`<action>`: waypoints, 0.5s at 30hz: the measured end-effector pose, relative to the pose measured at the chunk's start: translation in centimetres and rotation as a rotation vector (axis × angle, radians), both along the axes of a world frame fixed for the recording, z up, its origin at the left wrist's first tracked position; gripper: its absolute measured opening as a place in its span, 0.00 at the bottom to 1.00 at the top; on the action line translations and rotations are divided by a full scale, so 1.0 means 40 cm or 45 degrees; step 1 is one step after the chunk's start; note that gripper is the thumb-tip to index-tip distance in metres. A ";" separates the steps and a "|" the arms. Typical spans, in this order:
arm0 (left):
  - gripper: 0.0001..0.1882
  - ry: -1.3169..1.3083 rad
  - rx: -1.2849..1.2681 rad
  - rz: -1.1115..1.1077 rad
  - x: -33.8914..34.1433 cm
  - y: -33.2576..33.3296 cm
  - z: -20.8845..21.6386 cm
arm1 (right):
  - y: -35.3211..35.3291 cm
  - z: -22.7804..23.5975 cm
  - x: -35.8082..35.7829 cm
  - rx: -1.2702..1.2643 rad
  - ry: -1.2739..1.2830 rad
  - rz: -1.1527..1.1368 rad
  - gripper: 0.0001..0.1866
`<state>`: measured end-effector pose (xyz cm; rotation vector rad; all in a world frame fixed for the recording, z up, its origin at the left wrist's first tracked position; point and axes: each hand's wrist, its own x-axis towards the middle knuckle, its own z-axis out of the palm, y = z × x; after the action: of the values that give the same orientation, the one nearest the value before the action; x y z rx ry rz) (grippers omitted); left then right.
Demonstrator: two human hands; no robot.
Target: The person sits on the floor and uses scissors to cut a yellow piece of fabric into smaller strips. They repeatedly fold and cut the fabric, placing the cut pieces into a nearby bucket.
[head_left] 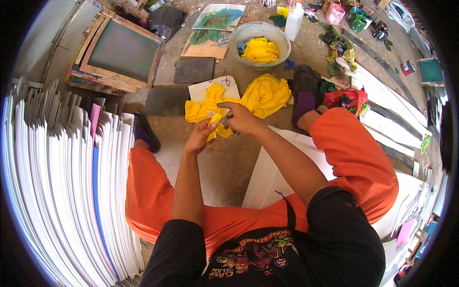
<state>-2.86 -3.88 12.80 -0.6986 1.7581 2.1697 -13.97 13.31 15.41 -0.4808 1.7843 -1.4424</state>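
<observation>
Between my legs, both hands are at a crumpled yellow cloth (201, 110). My left hand (200, 136) pinches its near edge between thumb and fingers. Close beside it, my right hand (243, 119) is closed on the cloth too, its index finger reaching left across the top and its fingertips stained grey. A small white patch shows between the hands; I cannot tell what it is. Just beyond my right hand lies a larger heap of yellow cloth (267, 95). Part of the held cloth rests on a pale board (229, 87) on the floor.
A grey basin (234, 45) with yellow and blue cloth stands ahead, beside a white bottle (294, 21). Wooden-framed screens (124, 50) are stacked at far left, above tightly packed white sheets (62, 182). Paint pots (357, 21), rags and a red plastic bag (351, 99) lie to the right.
</observation>
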 end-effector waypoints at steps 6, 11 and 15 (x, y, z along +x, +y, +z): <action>0.14 -0.106 -0.226 -0.118 -0.004 0.004 0.032 | 0.046 -0.097 -0.083 0.040 0.082 -0.203 0.32; 0.17 0.005 0.136 0.006 0.054 -0.097 -0.033 | 0.161 -0.031 -0.220 -0.113 -0.069 -0.542 0.32; 0.16 0.129 0.325 0.072 -0.019 -0.013 0.048 | 0.109 -0.099 -0.127 -0.153 -0.108 -0.347 0.38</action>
<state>-3.64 -4.41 14.72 -0.5906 1.4838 2.4494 -19.07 17.69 11.47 -0.2388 1.7527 -1.7380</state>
